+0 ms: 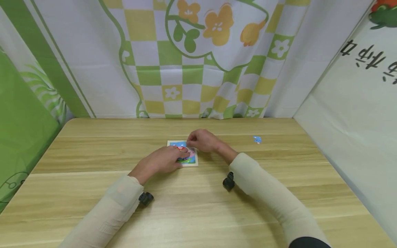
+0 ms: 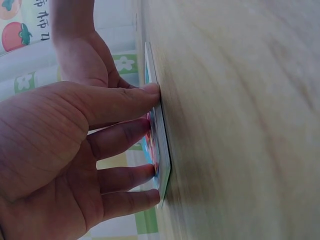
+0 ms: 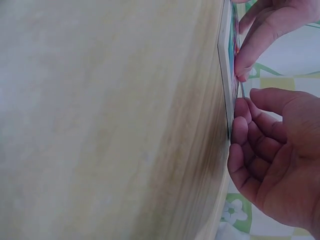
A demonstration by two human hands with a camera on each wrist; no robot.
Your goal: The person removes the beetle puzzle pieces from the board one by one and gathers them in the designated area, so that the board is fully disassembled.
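Observation:
A small picture puzzle (image 1: 193,161) in a pale frame lies flat on the table, with blue, red, pink and green printing. My left hand (image 1: 164,159) reaches over its left side, fingertips resting on the picture. In the left wrist view, the thumb (image 2: 127,102) touches the near edge of the puzzle frame (image 2: 162,150). At the upper right corner, my right hand (image 1: 203,140) pinches a thin puzzle piece (image 3: 243,89) between thumb and forefinger, its other fingers curled. Most of that piece is hidden by the fingers.
One loose blue puzzle piece (image 1: 257,139) lies on the right part of the wooden table (image 1: 192,213). A patterned curtain (image 1: 192,79) hangs behind the table's back edge, and white cloth (image 1: 356,120) hangs along the right side.

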